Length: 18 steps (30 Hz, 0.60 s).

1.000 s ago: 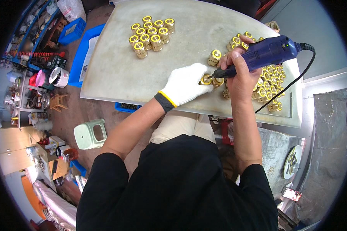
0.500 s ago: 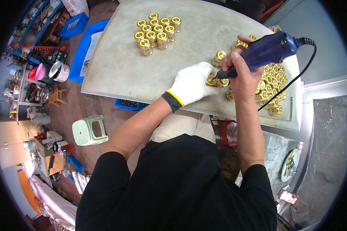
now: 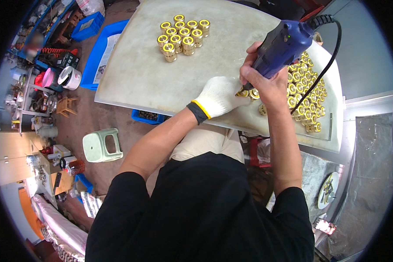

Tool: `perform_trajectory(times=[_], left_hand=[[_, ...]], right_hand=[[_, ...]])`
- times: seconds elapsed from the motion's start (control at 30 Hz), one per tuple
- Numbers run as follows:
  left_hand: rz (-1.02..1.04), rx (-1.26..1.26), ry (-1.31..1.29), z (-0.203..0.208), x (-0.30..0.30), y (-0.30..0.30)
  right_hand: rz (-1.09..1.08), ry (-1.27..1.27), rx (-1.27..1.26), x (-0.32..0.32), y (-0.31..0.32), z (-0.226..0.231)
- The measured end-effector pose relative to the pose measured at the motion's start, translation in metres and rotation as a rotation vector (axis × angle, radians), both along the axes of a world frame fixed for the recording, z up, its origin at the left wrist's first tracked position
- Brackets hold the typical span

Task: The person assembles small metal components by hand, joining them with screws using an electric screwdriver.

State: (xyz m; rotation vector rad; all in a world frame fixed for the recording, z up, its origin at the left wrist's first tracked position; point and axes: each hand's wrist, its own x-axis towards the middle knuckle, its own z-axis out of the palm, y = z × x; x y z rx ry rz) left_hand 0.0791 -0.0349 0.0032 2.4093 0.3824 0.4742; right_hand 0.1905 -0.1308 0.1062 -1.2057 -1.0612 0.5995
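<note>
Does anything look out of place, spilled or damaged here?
Nothing looks spilled or damaged. One mild oddity: the left hand wears a white glove, while the right hand, gripping the blue power tool, is bare.

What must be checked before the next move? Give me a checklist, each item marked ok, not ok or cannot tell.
1. Power tool gripped in right hand: ok.
2. Brass cylinder held by left hand: ok.
3. Power tool touching that cylinder: cannot tell, contact spot too small.
4. Right hand gloved: not ok, bare.
5. Cord clear of the cylinders at right: cannot tell, it crosses before them in view.
</note>
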Motion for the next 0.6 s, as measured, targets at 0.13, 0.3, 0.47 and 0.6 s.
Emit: perform_trajectory(times=[0.13,0.3,0.47,0.6], left_hand=[[0.003,0.012,0.005,0.007,-0.002,-0.003],[0.002,0.034,0.036,0.008,-0.001,-0.003],[-0.028,0.027,0.028,0.006,0.0,0.0],[-0.107,-0.046,-0.008,0.014,-0.007,0.002]], right_hand=[[-0.186,0.058,0.049,-0.006,0.0,-0.013],[-0.125,0.084,0.077,-0.004,-0.001,-0.008],[0.09,0.063,0.074,0.011,0.001,0.0],[0.105,0.085,0.09,0.011,-0.001,-0.001]])
